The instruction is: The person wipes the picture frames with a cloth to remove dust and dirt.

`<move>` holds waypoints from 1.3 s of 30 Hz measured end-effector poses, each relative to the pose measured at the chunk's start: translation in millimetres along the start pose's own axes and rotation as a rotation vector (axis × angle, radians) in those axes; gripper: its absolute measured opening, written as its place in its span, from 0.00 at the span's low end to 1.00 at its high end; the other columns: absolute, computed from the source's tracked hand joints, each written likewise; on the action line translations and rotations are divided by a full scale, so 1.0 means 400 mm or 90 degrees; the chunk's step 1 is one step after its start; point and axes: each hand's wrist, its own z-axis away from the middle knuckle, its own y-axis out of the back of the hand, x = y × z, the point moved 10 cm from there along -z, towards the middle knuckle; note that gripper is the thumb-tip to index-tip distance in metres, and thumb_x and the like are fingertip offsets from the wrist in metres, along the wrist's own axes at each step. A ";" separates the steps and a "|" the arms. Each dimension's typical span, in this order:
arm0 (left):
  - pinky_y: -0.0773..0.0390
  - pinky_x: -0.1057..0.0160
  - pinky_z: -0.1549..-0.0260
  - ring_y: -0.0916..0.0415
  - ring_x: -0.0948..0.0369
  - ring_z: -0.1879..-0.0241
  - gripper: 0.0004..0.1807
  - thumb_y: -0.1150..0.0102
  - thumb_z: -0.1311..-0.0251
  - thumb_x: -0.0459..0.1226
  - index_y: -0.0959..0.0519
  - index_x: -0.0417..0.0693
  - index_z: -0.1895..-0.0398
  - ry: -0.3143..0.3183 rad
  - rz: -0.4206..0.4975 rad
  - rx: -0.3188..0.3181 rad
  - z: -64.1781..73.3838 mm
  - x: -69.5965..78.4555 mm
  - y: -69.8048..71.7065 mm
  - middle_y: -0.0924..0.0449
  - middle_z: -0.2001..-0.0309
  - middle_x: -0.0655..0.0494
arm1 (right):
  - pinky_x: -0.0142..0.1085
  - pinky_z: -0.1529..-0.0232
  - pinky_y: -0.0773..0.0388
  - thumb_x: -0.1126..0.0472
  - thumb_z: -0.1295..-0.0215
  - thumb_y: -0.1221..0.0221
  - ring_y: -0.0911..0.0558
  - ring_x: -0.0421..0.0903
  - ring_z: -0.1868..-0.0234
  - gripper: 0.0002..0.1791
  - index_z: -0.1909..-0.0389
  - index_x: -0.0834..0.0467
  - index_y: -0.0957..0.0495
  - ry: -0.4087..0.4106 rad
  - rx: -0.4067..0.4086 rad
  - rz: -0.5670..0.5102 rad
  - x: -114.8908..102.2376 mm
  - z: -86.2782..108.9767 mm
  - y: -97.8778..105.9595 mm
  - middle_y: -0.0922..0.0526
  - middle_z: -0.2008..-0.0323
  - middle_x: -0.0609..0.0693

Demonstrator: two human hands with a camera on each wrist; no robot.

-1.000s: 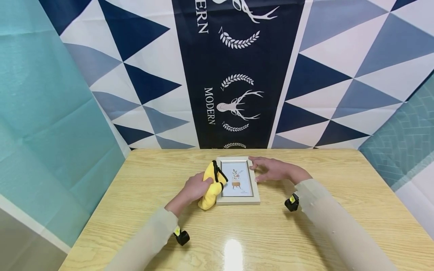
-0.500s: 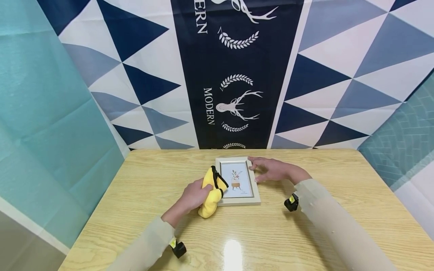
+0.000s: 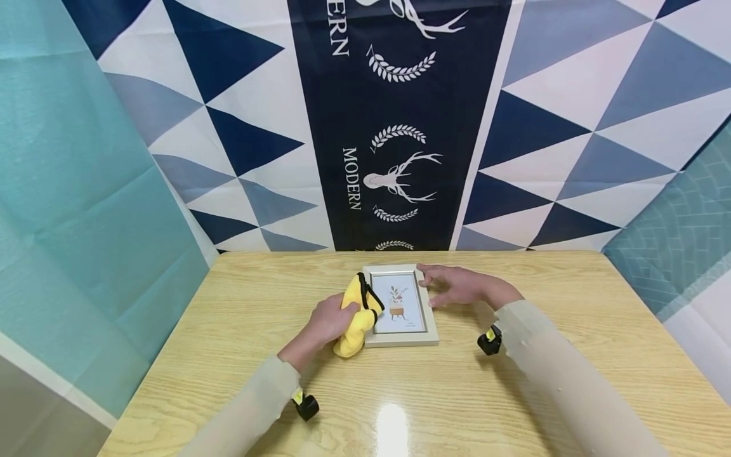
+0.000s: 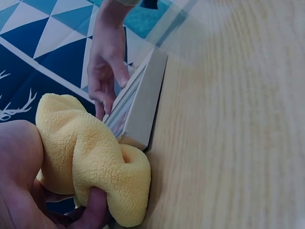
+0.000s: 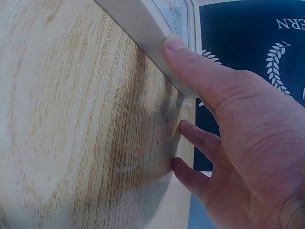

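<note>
A light-coloured picture frame (image 3: 400, 338) lies flat on the wooden table, a plant drawing behind its pane. My left hand (image 3: 329, 319) grips a bunched yellow cloth (image 3: 353, 333) with black edging, which lies over the frame's left side. In the left wrist view the plush folds of the cloth (image 4: 90, 143) press close to the frame's near corner, with a finger tucked into them. My right hand (image 3: 459, 285) holds the frame at its upper right. Its thumb (image 5: 175, 44) rests on the frame's side edge, and two other fingertips touch the tabletop.
The wooden table (image 3: 491, 406) runs up to a wall hanging (image 3: 400, 114) with triangles and deer heads. A teal curtain (image 3: 103, 222) stands along the left side. Small black cameras (image 3: 307, 406) are strapped at both wrists.
My left hand and the yellow cloth slid a little toward me along the frame's left side, then back up. My right hand stays in place on the frame.
</note>
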 end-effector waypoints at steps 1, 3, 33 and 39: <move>0.23 0.61 0.59 0.18 0.57 0.59 0.18 0.46 0.21 0.56 0.14 0.57 0.54 0.001 -0.001 0.004 -0.007 0.003 0.002 0.14 0.59 0.55 | 0.75 0.12 0.50 0.54 0.23 0.29 0.49 0.77 0.09 0.11 0.51 0.52 0.20 -0.002 -0.001 -0.002 0.001 0.000 0.000 0.47 0.09 0.66; 0.23 0.61 0.60 0.19 0.56 0.59 0.17 0.47 0.20 0.56 0.15 0.57 0.56 0.004 -0.006 0.013 -0.023 0.010 0.007 0.15 0.60 0.55 | 0.75 0.12 0.50 0.54 0.23 0.29 0.49 0.77 0.09 0.11 0.52 0.52 0.20 -0.005 -0.002 -0.004 0.001 0.000 -0.001 0.47 0.09 0.66; 0.23 0.58 0.55 0.18 0.54 0.50 0.27 0.53 0.17 0.58 0.19 0.55 0.31 0.057 -0.060 0.016 -0.186 -0.013 0.060 0.14 0.48 0.53 | 0.74 0.12 0.51 0.54 0.23 0.29 0.50 0.77 0.09 0.11 0.51 0.51 0.20 -0.006 -0.001 -0.005 0.005 -0.003 -0.006 0.47 0.08 0.66; 0.23 0.57 0.54 0.18 0.53 0.50 0.25 0.53 0.18 0.57 0.18 0.54 0.36 0.034 -0.074 0.028 -0.170 -0.041 0.098 0.13 0.49 0.51 | 0.74 0.12 0.49 0.53 0.23 0.28 0.49 0.77 0.09 0.11 0.51 0.52 0.20 -0.010 0.002 -0.001 0.004 -0.001 -0.004 0.47 0.08 0.66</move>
